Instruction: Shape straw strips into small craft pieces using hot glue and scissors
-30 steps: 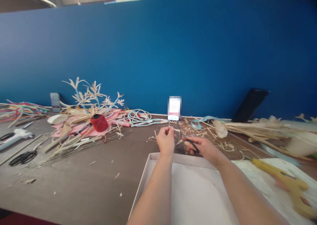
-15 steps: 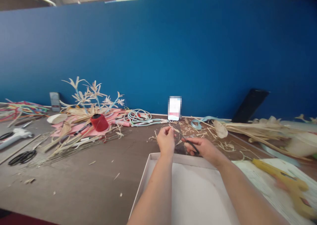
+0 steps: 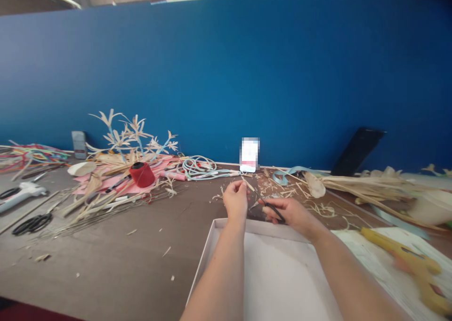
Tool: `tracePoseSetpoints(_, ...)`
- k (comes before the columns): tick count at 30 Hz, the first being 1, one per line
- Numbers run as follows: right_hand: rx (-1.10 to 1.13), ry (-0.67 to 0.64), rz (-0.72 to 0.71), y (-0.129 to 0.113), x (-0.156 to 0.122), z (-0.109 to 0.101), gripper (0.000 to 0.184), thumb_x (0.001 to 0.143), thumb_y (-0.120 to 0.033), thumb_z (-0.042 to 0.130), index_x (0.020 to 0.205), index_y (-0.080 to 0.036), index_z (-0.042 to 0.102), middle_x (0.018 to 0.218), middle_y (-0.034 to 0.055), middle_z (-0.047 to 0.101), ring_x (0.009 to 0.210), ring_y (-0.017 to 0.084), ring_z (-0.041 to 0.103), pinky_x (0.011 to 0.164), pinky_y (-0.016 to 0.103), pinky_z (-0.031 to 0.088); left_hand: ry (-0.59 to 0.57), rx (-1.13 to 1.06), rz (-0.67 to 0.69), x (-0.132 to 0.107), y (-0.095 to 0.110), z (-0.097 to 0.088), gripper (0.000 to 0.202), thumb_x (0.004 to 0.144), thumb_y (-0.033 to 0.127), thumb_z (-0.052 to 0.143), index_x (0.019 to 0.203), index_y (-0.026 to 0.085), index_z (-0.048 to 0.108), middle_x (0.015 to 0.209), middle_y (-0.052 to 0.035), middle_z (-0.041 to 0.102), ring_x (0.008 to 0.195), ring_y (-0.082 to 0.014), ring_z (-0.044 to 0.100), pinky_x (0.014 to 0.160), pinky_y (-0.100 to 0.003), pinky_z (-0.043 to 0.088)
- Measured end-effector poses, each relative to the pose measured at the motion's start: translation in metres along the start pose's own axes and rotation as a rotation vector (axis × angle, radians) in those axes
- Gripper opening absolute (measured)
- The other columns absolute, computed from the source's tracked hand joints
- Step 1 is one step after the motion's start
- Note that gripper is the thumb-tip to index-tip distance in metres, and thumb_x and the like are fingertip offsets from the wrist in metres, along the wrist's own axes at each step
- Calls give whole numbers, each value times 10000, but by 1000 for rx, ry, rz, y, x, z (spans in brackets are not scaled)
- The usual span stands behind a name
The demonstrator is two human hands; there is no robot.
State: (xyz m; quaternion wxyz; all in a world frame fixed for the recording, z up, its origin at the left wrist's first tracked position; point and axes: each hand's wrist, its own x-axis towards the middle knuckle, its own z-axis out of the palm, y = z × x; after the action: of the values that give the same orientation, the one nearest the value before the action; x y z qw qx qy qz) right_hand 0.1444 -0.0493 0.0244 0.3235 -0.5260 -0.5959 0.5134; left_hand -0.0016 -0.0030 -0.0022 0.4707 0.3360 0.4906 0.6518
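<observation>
My left hand [image 3: 236, 199] is closed in a pinch on a thin pale husk strip [image 3: 250, 186], whose free end points right. Dark-handled scissors [image 3: 276, 211] are in my right hand [image 3: 287, 212], with fingers wrapped round the handles. Their blades reach up and left, close to the strip; whether they touch it I cannot tell. Both hands are above the far edge of a white shallow box [image 3: 282, 264], and my forearms cross over it. Pale trimmings [image 3: 278, 185] are scattered on the table behind my hands.
A lit phone [image 3: 249, 155] leans on the blue partition [image 3: 226, 76]. To the left are a red thread spool [image 3: 141, 174], husk flowers [image 3: 136, 128], other scissors [image 3: 32, 224] and a white glue gun [image 3: 23, 195]. A yellow glue gun [image 3: 406, 255] lies right, below dried husks [image 3: 374, 184].
The pale strip now shows more plainly between my left fingers and the scissors, and the blades have shifted slightly. My hands stay in almost the same place.
</observation>
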Motion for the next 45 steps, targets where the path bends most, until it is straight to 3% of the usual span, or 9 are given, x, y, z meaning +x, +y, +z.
tracePoseSetpoints(10, -46, 21, -2, -5, -1, 3, 602, 642, -483, 695, 1127, -129, 647, 543, -11, 549, 584, 139, 521, 617, 296, 428, 1, -99, -78, 0, 4, -1, 149, 678, 271, 630, 746, 139, 618, 659, -14, 605, 582, -98, 552, 468, -182, 414)
tracePoseSetpoints(28, -98, 21, -17, -1, 2, 0, 594, 620, -472, 693, 1114, -143, 657, 585, -15, 543, 549, 114, 437, 562, 264, 401, -29, -126, -121, 0, 4, -2, 160, 683, 289, 629, 727, 136, 611, 660, -22, 604, 572, -86, 543, 462, -165, 399)
tracePoseSetpoints(45, -131, 77, -35, -8, -4, 0, 551, 584, -467, 718, 1054, -181, 695, 577, -22, 550, 546, 115, 445, 553, 254, 414, -202, -175, -179, -1, 5, -6, 248, 625, 332, 687, 705, 115, 597, 638, -4, 563, 516, -48, 479, 459, -156, 379)
